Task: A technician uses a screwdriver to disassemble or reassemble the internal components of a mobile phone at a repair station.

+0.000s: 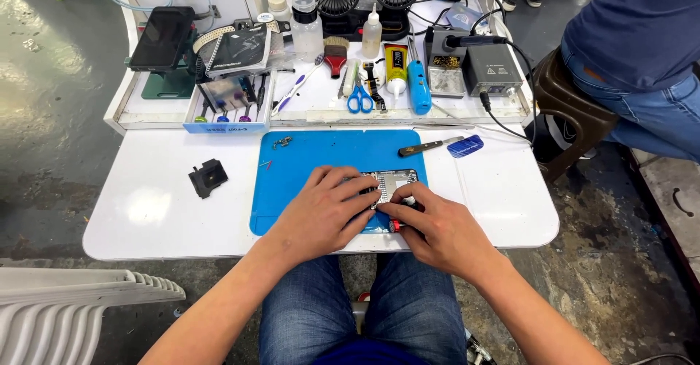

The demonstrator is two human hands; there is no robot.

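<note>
On the blue rubbery mat (306, 157) near the front edge of the white surface (146, 204), the left hand (324, 212) presses flat over an opened phone (390, 185), hiding most of it. The right hand (437, 226) pinches a red-tipped screwdriver (394, 225), mostly covered. A small black square part (208, 177) lies left of the mat; a glossy blue oval pick (465, 146) lies toward the right edge.

White table (146, 212) on stained concrete floor (51, 131), brown stool (569, 110) beside.
</note>
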